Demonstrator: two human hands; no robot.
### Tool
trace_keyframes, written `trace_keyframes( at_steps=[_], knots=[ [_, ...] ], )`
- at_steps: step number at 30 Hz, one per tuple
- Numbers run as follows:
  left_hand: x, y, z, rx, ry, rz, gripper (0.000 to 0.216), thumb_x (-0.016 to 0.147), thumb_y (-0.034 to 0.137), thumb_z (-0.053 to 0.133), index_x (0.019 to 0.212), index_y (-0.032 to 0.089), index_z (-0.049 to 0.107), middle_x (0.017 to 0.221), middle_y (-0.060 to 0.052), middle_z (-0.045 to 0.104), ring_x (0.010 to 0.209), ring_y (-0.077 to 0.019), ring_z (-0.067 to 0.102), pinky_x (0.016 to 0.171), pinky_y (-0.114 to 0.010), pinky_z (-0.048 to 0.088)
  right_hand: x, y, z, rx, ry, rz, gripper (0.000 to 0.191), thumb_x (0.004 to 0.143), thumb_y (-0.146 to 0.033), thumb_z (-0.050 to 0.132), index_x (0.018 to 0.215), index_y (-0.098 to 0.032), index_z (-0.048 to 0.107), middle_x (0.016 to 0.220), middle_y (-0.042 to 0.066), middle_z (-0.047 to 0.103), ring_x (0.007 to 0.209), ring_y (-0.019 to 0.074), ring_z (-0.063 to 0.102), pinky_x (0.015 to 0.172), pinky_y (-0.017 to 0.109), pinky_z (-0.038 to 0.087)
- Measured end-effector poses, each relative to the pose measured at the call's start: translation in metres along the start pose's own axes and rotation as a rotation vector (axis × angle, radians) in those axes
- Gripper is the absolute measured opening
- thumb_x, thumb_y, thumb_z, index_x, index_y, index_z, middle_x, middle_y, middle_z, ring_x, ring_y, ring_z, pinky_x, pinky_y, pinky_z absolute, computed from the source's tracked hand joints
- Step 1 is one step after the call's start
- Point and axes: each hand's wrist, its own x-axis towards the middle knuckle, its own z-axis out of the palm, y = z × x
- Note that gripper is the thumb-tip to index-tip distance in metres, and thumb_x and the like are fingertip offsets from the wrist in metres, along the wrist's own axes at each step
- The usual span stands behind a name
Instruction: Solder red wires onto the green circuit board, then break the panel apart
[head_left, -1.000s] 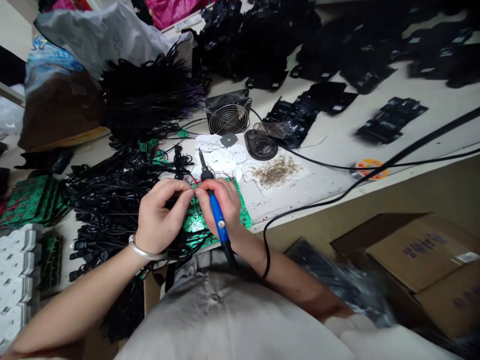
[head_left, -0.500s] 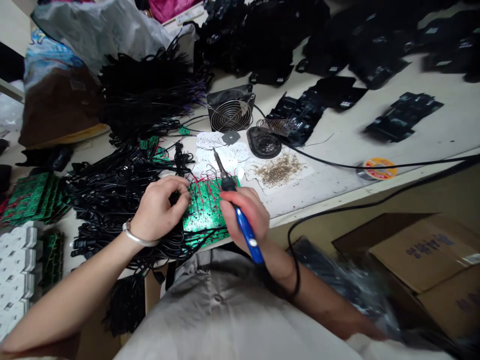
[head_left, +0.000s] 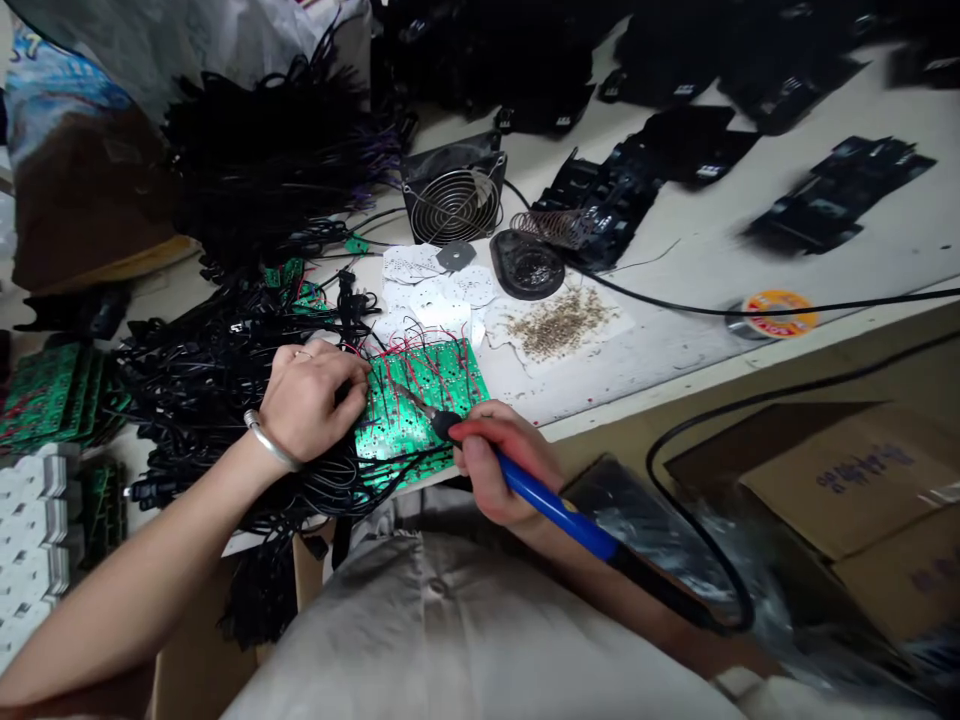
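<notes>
My right hand [head_left: 506, 460] is wrapped round the blue handle of a soldering iron [head_left: 551, 505]. The iron's metal tip points up and left, over a green circuit board panel [head_left: 409, 437]. Thin red and black wires [head_left: 427, 350] stick up from the panel, mostly along its far side. At the panel's left edge, my left hand [head_left: 313, 400] is closed, thumb against curled fingers. Whatever it pinches is hidden. Bundles of black cables [head_left: 202, 385] lie beneath and beside my left hand, and some cross the panel's near edge.
Behind the panel stand a small fan [head_left: 454, 195] and a black iron stand [head_left: 527, 265] with a coil. Solder bits [head_left: 562, 322] lie on white paper. A solder reel [head_left: 776, 313] sits near the table's edge. Stacked green boards [head_left: 56, 395] are at left, cartons [head_left: 847, 470] below right.
The soldering iron has swung from pointing up toward the papers to lying lower, its tip over the panel. My right hand has turned with it. My left hand stays at the panel's left edge.
</notes>
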Motion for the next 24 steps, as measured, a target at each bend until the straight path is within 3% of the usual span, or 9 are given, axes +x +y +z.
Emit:
trace_keyframes(
  at_steps=[4,24],
  knots=[
    [0.002,0.001,0.004,0.014,0.006,-0.052,0.016,0.079,0.027,0.049,0.072,0.021,0.062,0.091,-0.004,0.073,0.09,-0.0251,0.062,0.079,-0.042,0.038,0.004,-0.003,0.006,-0.006,-0.012,0.07,0.011,0.087,-0.018,0.051,0.084,-0.021,0.061,0.068,-0.001,0.065,0.052,0.0104,0.059,0.054,0.026,0.051],
    [0.005,0.005,0.008,0.036,0.016,-0.108,0.015,0.077,0.026,0.051,0.07,0.021,0.064,0.091,-0.003,0.074,0.089,-0.0261,0.063,0.081,-0.045,0.036,0.01,-0.005,0.023,-0.108,0.005,-0.009,0.01,0.087,-0.016,0.053,0.083,-0.023,0.06,0.069,-0.004,0.068,0.057,0.009,0.061,0.065,0.024,0.052]
  ],
)
